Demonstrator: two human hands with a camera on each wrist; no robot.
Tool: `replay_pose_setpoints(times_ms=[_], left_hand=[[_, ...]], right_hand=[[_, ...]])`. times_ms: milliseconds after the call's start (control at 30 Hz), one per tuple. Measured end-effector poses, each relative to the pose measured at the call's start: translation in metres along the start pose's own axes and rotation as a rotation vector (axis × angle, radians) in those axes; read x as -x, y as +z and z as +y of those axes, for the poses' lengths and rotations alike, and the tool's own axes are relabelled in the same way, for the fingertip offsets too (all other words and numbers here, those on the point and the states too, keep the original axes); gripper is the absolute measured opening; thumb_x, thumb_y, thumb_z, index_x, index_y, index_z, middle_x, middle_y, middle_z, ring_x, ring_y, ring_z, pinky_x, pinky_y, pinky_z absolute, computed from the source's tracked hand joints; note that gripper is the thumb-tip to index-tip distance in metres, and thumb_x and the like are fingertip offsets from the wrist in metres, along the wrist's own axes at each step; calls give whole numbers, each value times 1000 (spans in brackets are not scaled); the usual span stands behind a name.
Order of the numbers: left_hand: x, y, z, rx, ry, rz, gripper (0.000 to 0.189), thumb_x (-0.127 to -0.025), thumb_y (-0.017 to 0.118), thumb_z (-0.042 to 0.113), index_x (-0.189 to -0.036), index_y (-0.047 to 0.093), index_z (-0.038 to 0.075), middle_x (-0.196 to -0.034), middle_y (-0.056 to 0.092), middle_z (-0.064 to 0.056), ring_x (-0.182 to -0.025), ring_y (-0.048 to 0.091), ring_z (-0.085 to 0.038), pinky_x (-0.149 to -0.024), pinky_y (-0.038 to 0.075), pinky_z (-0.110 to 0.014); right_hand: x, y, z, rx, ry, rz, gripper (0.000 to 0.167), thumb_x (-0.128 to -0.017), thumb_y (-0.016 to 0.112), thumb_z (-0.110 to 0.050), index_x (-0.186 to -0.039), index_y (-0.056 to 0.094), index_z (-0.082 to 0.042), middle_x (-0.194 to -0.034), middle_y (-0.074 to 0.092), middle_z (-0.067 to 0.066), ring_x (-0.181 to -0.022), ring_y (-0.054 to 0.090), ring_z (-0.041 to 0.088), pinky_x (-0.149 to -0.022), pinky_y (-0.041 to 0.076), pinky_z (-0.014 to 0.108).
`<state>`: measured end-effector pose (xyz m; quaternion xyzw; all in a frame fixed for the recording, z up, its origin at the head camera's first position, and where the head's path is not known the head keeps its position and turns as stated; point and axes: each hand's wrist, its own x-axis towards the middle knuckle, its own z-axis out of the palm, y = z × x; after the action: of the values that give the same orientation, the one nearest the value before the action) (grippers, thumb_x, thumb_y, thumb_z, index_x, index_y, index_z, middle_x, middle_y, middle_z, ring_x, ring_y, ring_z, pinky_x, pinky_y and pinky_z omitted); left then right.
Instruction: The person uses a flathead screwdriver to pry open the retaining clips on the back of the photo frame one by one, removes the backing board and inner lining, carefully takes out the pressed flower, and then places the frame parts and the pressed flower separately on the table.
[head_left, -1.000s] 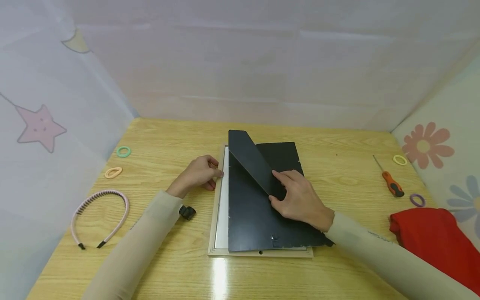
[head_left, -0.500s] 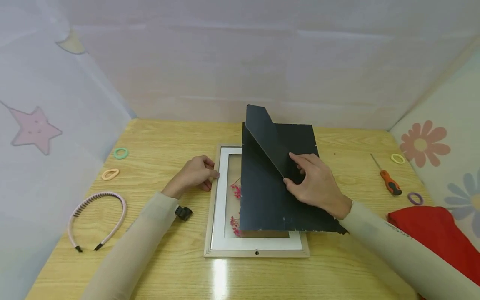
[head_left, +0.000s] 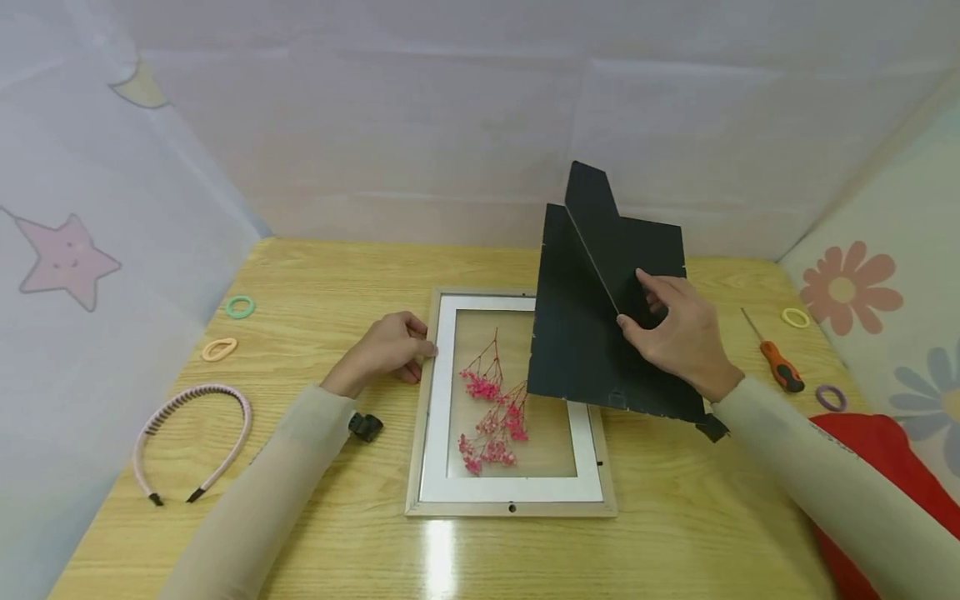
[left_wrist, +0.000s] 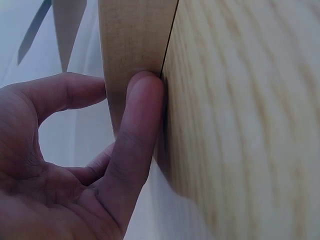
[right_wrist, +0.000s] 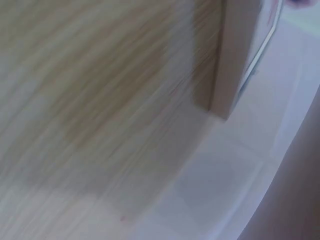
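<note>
A picture frame [head_left: 414, 450] with a light wood border lies on the table, its white mat [head_left: 437, 417] and pink dried flowers [head_left: 495, 425] showing. My left hand [head_left: 388, 346] holds the frame's left edge; in the left wrist view, the thumb and fingers [left_wrist: 135, 115] are against the wooden side. Above the frame's right part, my right hand [head_left: 678, 333] pinches the folded-out stand of a black backing board [head_left: 573, 333]. The board is tilted and covers the frame's upper right. The right wrist view shows a frame corner [right_wrist: 225, 90] but not the right hand's grip.
On the left lie a pink headband [head_left: 243, 417], a green ring [head_left: 240, 307], a peach ring [head_left: 219, 349] and a small black object [head_left: 366, 427]. Rightward are an orange-handled screwdriver [head_left: 782, 367], a yellow ring [head_left: 795, 317], a purple ring [head_left: 831, 397] and red cloth [head_left: 870, 450].
My right hand has lifted the black backing board off the frame, up and to the right, uncovering the mat and pink flowers. The left hand has stayed at the frame's left edge.
</note>
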<state>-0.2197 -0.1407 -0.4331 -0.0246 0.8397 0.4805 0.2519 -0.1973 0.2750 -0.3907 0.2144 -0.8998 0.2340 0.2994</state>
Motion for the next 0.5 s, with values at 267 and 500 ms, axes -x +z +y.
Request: replay_pose_setpoints(times_ms=[267, 500], left_hand=[[0, 0, 2, 1, -5, -1, 46, -92, 70, 20, -129, 50, 3, -105, 63, -15, -68, 69, -24, -65, 65, -39], [0, 1, 1, -6, -2, -3, 47, -92, 70, 20, -130, 50, 2, -106, 63, -15, -67, 69, -23, -65, 65, -38]], right_hand=[[3, -9, 33, 22, 33, 13, 63, -74, 83, -14, -132, 65, 1, -107, 68, 23, -78, 65, 31, -65, 45, 26], [10, -12, 54, 48, 63, 17, 63, -74, 83, -11, -133, 64, 3, -103, 67, 24, -79, 63, 32, -66, 43, 27]])
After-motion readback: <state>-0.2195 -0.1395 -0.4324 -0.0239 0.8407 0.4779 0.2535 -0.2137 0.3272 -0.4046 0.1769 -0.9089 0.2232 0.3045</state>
